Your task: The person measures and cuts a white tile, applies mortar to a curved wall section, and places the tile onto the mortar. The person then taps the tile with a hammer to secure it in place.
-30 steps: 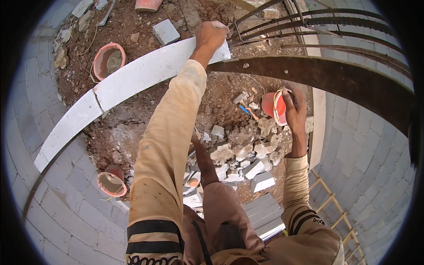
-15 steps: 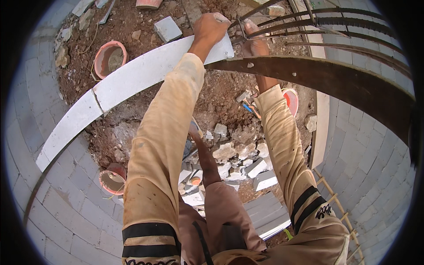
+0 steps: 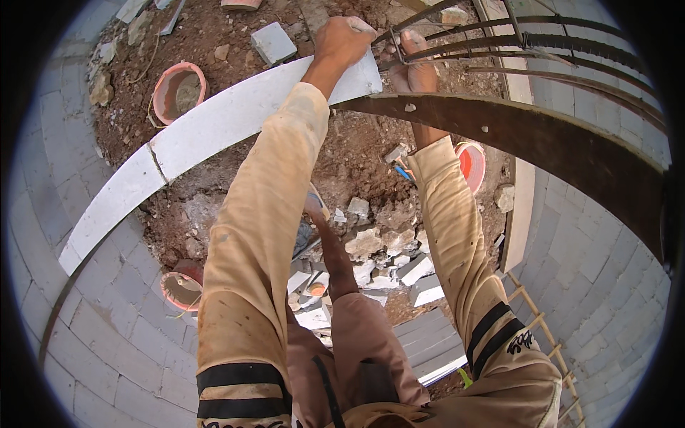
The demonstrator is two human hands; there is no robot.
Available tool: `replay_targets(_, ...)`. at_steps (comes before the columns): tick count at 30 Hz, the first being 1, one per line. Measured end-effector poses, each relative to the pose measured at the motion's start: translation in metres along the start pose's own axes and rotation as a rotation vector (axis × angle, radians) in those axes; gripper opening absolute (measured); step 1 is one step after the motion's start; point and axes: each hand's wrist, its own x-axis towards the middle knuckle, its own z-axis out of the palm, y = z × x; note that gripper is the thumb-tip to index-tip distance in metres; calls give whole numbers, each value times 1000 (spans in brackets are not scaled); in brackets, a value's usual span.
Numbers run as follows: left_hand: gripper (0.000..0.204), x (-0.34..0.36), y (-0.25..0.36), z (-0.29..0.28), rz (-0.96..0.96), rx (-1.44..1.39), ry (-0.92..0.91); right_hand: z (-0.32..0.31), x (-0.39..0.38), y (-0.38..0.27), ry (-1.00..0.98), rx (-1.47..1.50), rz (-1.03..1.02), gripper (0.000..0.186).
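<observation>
- Left hand (image 3: 344, 39): closed in a fist over the upper end of the long white curved board (image 3: 214, 128); I read this grip as steadying the board's end where it meets the bars.
- Right hand (image 3: 414, 68): reaching up among the dark steel bars (image 3: 514, 39), fingers pressed against them near a wire tie; whether it truly grips a bar or only rests there I cannot tell, as the bars cross in front of it.
- White curved board: runs from lower left to upper middle, across the brown earth (image 3: 214, 28), its far end just beside the bars, so both of my hands meet at the one joint.
- Rusty curved steel band (image 3: 542, 135): sweeps right from below the hands and passes over my right wrist, crowding that side.
- Two orange buckets (image 3: 178, 89), one left of the board and one (image 3: 471, 162) by my right sleeve; a third, partly seen pan (image 3: 182, 289) sits lower left.
- Broken pale rubble (image 3: 371, 246): heaped on the ground between my forearms, with loose blocks (image 3: 273, 43) further up.
- Grey block wall (image 3: 85, 307): rings the pit on both sides; a wooden ladder (image 3: 549, 335) leans at lower right.
</observation>
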Motion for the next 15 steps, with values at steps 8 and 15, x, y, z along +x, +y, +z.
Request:
replay_targets(8,23,2,-8,5,-37,-118,1,1,27,-1,84,56,67,14)
replay_targets(15,21,-4,-3,11,-115,-95,55,-14,26,-10,-120,-208,134,30)
